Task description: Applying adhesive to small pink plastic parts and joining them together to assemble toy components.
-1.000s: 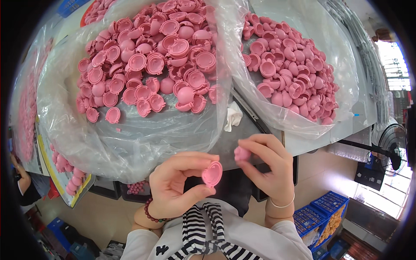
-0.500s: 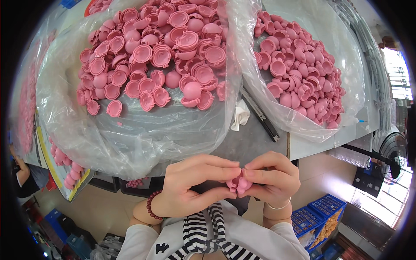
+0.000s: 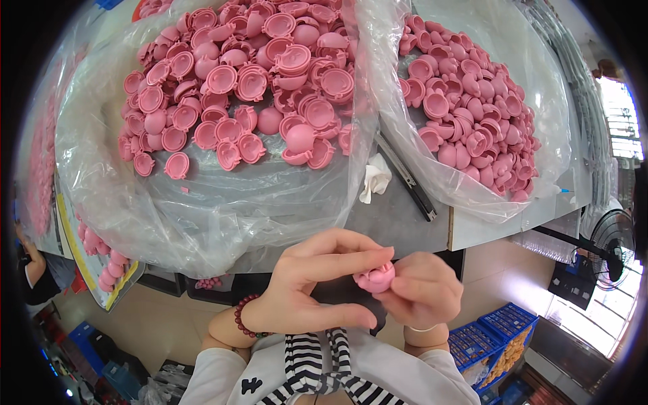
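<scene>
The right hand's grip [image 3: 427,289] is clamped on a roundish pink piece [image 3: 378,280], low centre of the frame, left of its fingertips; no long axis shows. The left hand [image 3: 314,277], thumb and index apart, reaches its index finger to the piece's upper edge, contact unclear. Beyond, on the desk [image 3: 381,223], pink shells [image 3: 251,83] fill the upper left.

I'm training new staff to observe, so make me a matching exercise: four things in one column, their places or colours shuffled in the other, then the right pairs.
Column one:
1. pink piece
2. tissue
3. crates
4. fan

Column two:
A. blue, at the picture's lower right
B. white, crumpled, on the table
C. black, at the picture's right side
D. in the right hand

Pairs: 1-D, 2-B, 3-A, 4-C
</scene>
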`<state>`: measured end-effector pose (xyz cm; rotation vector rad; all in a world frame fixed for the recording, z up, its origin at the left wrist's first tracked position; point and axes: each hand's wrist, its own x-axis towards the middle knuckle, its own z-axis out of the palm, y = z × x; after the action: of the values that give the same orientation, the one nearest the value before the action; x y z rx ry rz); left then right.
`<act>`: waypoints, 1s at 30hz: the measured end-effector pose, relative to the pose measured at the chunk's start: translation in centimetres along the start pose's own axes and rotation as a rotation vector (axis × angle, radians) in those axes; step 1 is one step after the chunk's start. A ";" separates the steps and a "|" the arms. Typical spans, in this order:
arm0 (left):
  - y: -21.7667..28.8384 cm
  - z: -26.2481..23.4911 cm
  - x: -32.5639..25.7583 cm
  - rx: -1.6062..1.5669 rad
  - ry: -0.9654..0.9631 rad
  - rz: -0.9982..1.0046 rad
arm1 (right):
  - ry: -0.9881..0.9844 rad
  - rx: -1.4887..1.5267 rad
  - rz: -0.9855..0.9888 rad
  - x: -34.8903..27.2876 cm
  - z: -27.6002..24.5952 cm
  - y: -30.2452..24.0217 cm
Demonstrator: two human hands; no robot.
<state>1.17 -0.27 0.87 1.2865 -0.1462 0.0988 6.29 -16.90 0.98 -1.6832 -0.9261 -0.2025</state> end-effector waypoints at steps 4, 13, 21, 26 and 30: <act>-0.6 0.1 -0.3 0.100 0.023 0.005 | -0.002 0.004 -0.057 -0.4 0.5 -0.5; -0.5 -0.1 -0.1 0.014 -0.005 0.136 | 0.215 -0.119 -0.067 -0.9 -1.1 0.0; -0.8 -1.3 -1.6 -0.686 -0.077 -0.110 | 1.021 -0.936 0.110 -0.9 -17.0 9.3; 0.9 -0.4 -1.2 -0.831 -0.045 -0.319 | 0.863 -0.558 0.497 -0.7 -20.2 11.8; -0.3 -0.8 -1.7 -0.909 -0.153 -0.226 | 0.691 -0.569 0.549 -0.2 -22.1 13.0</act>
<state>-0.38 0.45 0.11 0.3943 -0.1498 -0.2418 21.94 -37.05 -1.42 -2.1006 0.1421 -0.6648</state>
